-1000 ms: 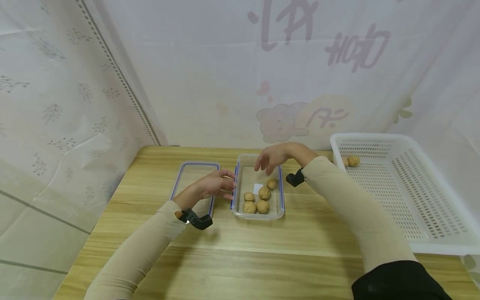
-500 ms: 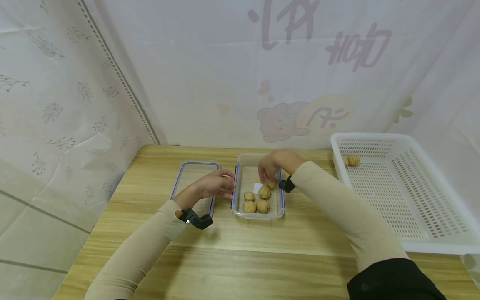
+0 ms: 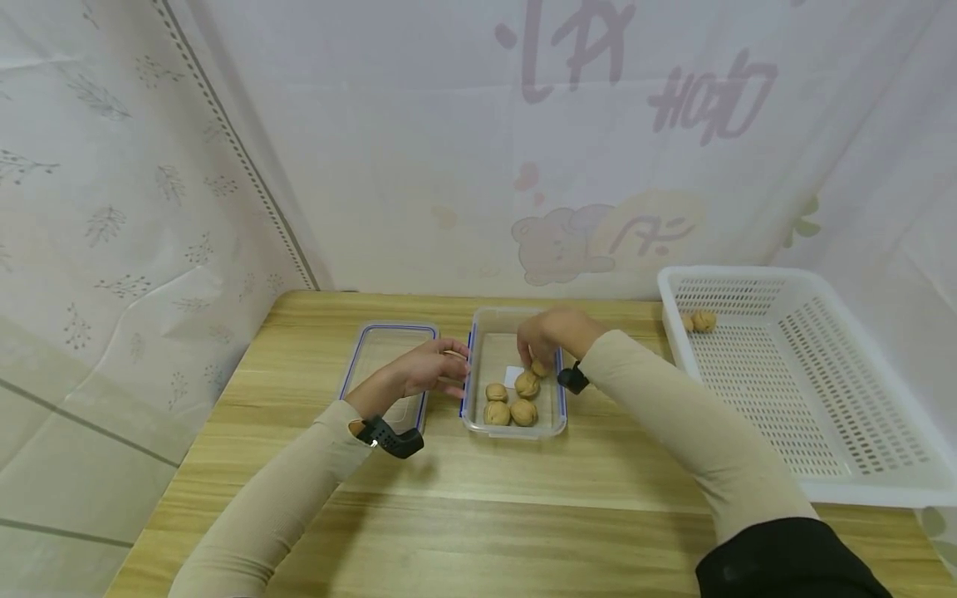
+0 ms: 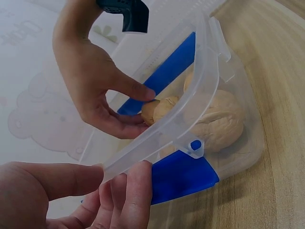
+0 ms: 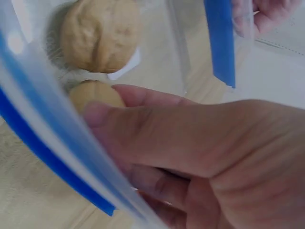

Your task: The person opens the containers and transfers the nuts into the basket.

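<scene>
A clear plastic food container (image 3: 480, 332) with blue clips stands at the middle of the table, several walnuts (image 3: 523, 412) inside. My left hand (image 3: 432, 366) steadies its left side; in the left wrist view the thumb is at the rim and the fingers lie against a blue clip (image 4: 183, 177). Reaching in over the right side, my right hand (image 3: 552, 334) pinches a small walnut (image 5: 95, 92) between thumb and fingers. A larger walnut (image 5: 101, 36) lies close by. The head view partly hides the pinched walnut under the right hand.
The container's blue-rimmed lid (image 3: 385, 342) lies to the left, partly under the left hand. A white perforated basket (image 3: 785, 374) with a few walnuts (image 3: 704, 321) at its far left corner stands on the right. A white patterned sheet (image 3: 419, 166) hangs behind the table.
From above the far end of the container, my right hand has come down and nearer to the right-side walnut and now pinches it. My left hand has stayed in place.
</scene>
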Action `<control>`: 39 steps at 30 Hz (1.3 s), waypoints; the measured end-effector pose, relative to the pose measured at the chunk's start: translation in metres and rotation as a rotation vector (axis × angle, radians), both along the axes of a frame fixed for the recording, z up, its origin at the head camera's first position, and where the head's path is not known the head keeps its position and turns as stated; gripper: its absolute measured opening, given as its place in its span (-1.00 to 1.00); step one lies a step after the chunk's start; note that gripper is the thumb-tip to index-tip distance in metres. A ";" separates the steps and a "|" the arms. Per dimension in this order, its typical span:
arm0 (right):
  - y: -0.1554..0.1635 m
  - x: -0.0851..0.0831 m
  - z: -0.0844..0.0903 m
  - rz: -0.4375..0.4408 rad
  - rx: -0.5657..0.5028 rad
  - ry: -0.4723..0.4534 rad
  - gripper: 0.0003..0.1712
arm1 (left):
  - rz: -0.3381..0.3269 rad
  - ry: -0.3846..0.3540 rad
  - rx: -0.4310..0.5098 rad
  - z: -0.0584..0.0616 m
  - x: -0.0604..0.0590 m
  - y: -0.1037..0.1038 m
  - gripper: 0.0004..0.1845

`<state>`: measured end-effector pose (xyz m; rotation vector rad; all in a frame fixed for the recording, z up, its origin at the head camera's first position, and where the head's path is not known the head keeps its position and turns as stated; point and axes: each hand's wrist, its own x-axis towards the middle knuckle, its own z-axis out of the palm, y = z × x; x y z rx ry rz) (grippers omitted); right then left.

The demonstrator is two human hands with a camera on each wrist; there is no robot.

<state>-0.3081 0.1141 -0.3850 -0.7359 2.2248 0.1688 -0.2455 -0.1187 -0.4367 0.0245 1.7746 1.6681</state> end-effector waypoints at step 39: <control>0.038 0.002 -0.006 -0.165 -0.943 0.146 -0.65 | -0.007 -0.001 0.003 -0.002 -0.001 -0.001 -0.58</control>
